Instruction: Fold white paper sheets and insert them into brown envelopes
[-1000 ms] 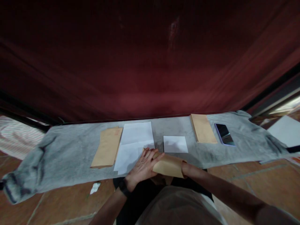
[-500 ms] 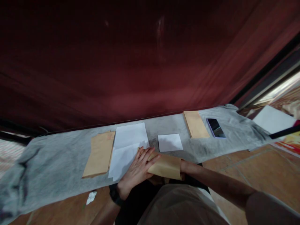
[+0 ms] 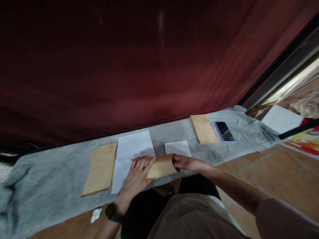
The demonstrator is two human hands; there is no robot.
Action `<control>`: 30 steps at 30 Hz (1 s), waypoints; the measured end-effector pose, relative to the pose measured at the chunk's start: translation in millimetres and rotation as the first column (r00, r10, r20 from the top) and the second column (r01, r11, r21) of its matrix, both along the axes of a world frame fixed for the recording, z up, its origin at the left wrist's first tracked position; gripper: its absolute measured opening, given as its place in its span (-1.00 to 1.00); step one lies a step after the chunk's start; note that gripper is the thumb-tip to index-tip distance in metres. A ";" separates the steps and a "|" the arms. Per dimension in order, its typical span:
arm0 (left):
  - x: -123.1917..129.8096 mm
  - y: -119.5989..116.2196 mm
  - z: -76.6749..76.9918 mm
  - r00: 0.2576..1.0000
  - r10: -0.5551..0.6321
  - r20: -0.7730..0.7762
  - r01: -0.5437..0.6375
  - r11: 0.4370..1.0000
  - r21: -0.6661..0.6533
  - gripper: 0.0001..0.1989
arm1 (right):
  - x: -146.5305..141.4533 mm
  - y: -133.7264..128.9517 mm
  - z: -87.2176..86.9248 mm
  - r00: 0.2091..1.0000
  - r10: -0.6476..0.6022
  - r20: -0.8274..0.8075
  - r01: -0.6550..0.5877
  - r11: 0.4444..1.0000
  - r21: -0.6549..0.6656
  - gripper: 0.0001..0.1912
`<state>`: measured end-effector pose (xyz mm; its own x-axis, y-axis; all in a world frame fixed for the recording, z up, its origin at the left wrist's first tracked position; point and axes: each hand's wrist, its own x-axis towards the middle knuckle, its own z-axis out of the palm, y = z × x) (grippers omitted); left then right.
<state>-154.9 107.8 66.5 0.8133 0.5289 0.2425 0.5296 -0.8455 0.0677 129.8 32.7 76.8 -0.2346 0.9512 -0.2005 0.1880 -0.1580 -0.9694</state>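
Observation:
A brown paper envelope lies between my two hands near the front edge of the cloth-covered surface. My left hand presses on its left part, fingers spread a little, a dark watch on the wrist. At the envelope's open right end, the fingers of my right hand are partly inside, and their tips are hidden. White sheets lie under and beyond my left hand. Behind the envelope is a smaller white paper, partly covered.
Brown envelopes are stacked at the left, and another stack is at the right beside a phone. Grey cloth covers the narrow surface. A dark red panel rises behind. Crumpled white paper is on the floor.
Both hands and the envelope have shifted left and forward over the surface. My right hand has drawn back partly, so more of it shows at the envelope's mouth. The view has shifted slightly.

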 end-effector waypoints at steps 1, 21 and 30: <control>-5.3 4.3 -0.1 1.000 0.018 0.001 -0.018 1.000 0.001 -0.16 | 2.7 8.7 -1.8 0.998 0.047 -0.048 -0.048 0.999 -0.012 -0.71; -30.1 26.4 -29.6 0.974 0.210 -0.082 -0.218 0.970 -0.111 -0.02 | 53.5 20.5 -82.7 0.351 -0.379 0.856 0.434 0.876 0.210 -0.64; -32.5 24.3 -39.8 0.969 0.230 -0.086 -0.237 0.969 -0.073 0.09 | 51.9 13.6 -106.5 0.560 -0.672 0.484 0.551 0.739 0.388 -0.79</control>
<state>-187.4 132.1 26.6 0.6793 0.7218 0.1324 0.7181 -0.6910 0.0832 181.7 46.3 -29.7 0.5165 0.8506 0.0981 0.6179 -0.2910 -0.7304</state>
